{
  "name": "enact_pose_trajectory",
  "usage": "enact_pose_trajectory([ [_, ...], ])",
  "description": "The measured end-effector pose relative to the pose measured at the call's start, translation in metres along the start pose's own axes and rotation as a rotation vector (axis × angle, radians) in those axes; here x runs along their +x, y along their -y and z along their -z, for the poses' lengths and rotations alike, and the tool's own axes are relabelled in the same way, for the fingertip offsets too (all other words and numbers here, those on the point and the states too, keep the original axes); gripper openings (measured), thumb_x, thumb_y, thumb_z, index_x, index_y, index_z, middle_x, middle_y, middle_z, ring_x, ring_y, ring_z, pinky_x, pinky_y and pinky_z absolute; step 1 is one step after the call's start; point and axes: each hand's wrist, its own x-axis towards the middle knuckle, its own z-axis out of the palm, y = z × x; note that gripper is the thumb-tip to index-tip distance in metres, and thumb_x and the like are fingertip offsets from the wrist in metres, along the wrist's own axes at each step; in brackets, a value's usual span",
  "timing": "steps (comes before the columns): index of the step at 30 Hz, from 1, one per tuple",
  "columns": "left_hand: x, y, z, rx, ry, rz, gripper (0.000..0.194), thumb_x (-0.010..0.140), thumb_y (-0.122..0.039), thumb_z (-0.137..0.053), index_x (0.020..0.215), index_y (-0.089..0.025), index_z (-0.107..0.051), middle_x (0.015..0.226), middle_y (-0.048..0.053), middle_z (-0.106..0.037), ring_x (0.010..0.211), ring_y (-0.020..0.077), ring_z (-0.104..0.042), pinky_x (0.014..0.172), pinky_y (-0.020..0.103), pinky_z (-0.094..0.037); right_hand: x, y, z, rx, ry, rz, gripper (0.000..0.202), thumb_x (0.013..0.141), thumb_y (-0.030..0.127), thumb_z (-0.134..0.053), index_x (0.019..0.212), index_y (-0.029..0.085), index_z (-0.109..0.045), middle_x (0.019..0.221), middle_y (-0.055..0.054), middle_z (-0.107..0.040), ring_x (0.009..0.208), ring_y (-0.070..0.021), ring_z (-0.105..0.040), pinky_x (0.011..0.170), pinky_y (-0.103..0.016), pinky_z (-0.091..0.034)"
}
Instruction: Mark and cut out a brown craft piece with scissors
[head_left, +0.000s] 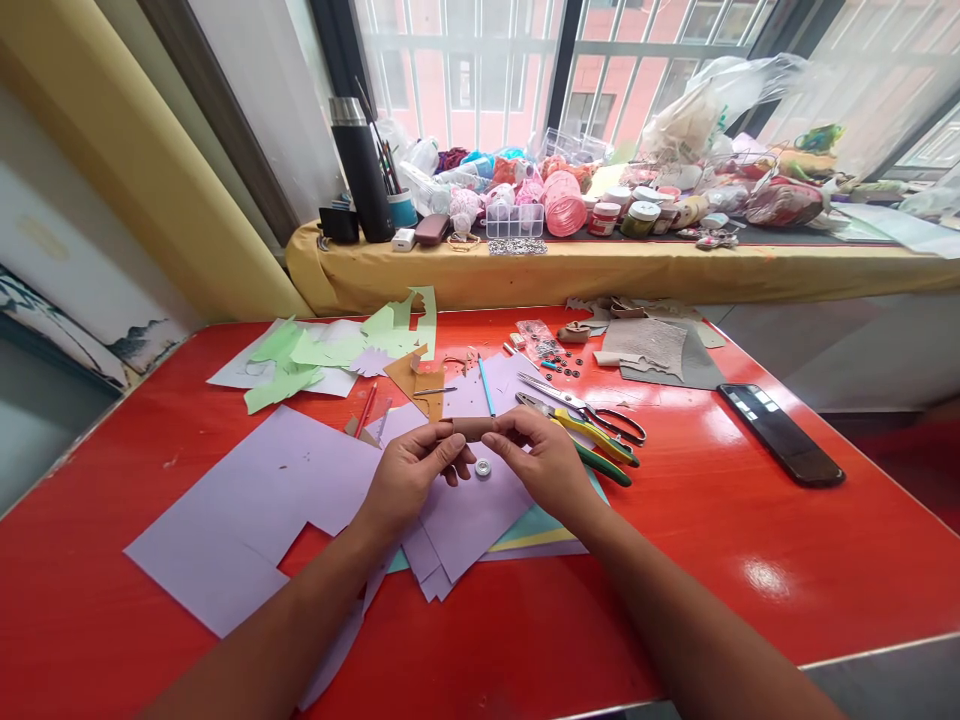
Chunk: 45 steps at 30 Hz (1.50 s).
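Observation:
A small brown leather piece (472,429), folded or rolled, is pinched at its two ends. My left hand (417,466) grips its left end between thumb and fingers. At the other end, my right hand (537,456) holds it the same way. Just below the leather, a small round silver metal piece (483,467) lies on stacked purple paper (472,530). A blue pencil (486,385) points away behind the leather. Right of my right hand are scissors (585,405) and pliers with yellow and green handles (592,440).
Purple sheets (247,490) and green paper scraps (330,350) cover the table's left. Small black rings (571,373) lie behind the scissors. Leather scraps (645,345) sit at the back right, a phone (780,435) at the right. A black flask (361,170) stands on the sill.

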Motion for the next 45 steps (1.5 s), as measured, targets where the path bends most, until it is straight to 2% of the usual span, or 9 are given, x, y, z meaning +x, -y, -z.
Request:
enact_pose_trajectory([
  [10, 0.0011, 0.0009, 0.0004, 0.049, 0.008, -0.003, 0.035, 0.09, -0.053, -0.078, 0.086, -0.018, -0.079, 0.081, 0.006, -0.078, 0.066, 0.0162, -0.067, 0.063, 0.03, -0.054, 0.0001, -0.007, -0.0025, -0.035, 0.07, -0.029, 0.013, 0.101, 0.032, -0.07, 0.093, 0.023, -0.069, 0.092, -0.003, -0.071, 0.081, -0.0191, -0.063, 0.069, -0.032, -0.051],
  [17, 0.0015, 0.006, 0.0022, 0.046, 0.049, -0.006, 0.028, 0.093, -0.046, -0.075, 0.096, -0.019, -0.081, 0.084, 0.005, -0.077, 0.069, 0.0155, -0.068, 0.065, 0.028, -0.054, 0.0005, -0.0077, -0.0024, -0.057, 0.046, -0.015, 0.012, 0.098, 0.028, -0.071, 0.088, 0.023, -0.066, 0.087, -0.002, -0.068, 0.076, -0.0186, -0.059, 0.067, -0.032, -0.048],
  [27, 0.0026, 0.0094, 0.0024, 0.046, 0.012, -0.018, 0.031, 0.092, -0.047, -0.076, 0.106, -0.02, -0.084, 0.085, 0.005, -0.076, 0.069, 0.0162, -0.066, 0.066, 0.03, -0.055, -0.0011, -0.0085, -0.0033, -0.062, 0.028, 0.029, 0.013, 0.1, 0.028, -0.072, 0.088, 0.024, -0.068, 0.085, -0.001, -0.066, 0.076, -0.0194, -0.06, 0.068, -0.033, -0.05],
  [34, 0.0017, 0.0065, 0.0016, 0.074, 0.002, -0.017, 0.034, 0.09, -0.052, -0.076, 0.1, -0.019, -0.083, 0.084, 0.005, -0.076, 0.069, 0.0165, -0.066, 0.065, 0.03, -0.054, -0.0009, -0.0102, -0.0035, -0.073, 0.033, 0.021, 0.01, 0.098, 0.023, -0.073, 0.089, 0.024, -0.068, 0.084, -0.001, -0.066, 0.074, -0.019, -0.059, 0.067, -0.032, -0.048],
  [38, 0.0015, 0.005, 0.002, 0.126, -0.012, -0.017, 0.035, 0.091, -0.054, -0.074, 0.09, -0.019, -0.08, 0.081, 0.005, -0.075, 0.067, 0.0164, -0.065, 0.066, 0.03, -0.054, -0.0004, -0.0098, -0.0036, -0.096, 0.055, -0.021, 0.012, 0.098, 0.023, -0.073, 0.087, 0.023, -0.067, 0.084, -0.001, -0.066, 0.073, -0.0183, -0.058, 0.066, -0.031, -0.047],
  [41, 0.0011, 0.0048, 0.0026, 0.148, -0.023, -0.019, 0.035, 0.09, -0.054, -0.075, 0.085, -0.02, -0.079, 0.08, 0.005, -0.075, 0.068, 0.0167, -0.064, 0.066, 0.03, -0.054, -0.0001, -0.0084, -0.0032, -0.101, 0.061, -0.026, 0.013, 0.099, 0.026, -0.072, 0.087, 0.023, -0.067, 0.084, -0.001, -0.066, 0.073, -0.0183, -0.058, 0.065, -0.031, -0.046],
  [45, 0.0009, 0.0056, 0.0033, 0.19, -0.029, -0.028, 0.032, 0.091, -0.052, -0.074, 0.089, -0.021, -0.081, 0.081, 0.005, -0.077, 0.069, 0.0176, -0.065, 0.067, 0.03, -0.054, 0.0006, -0.0052, -0.0017, -0.072, 0.073, -0.023, 0.019, 0.101, 0.033, -0.068, 0.085, 0.023, -0.068, 0.085, -0.002, -0.068, 0.076, -0.019, -0.059, 0.066, -0.031, -0.046],
])
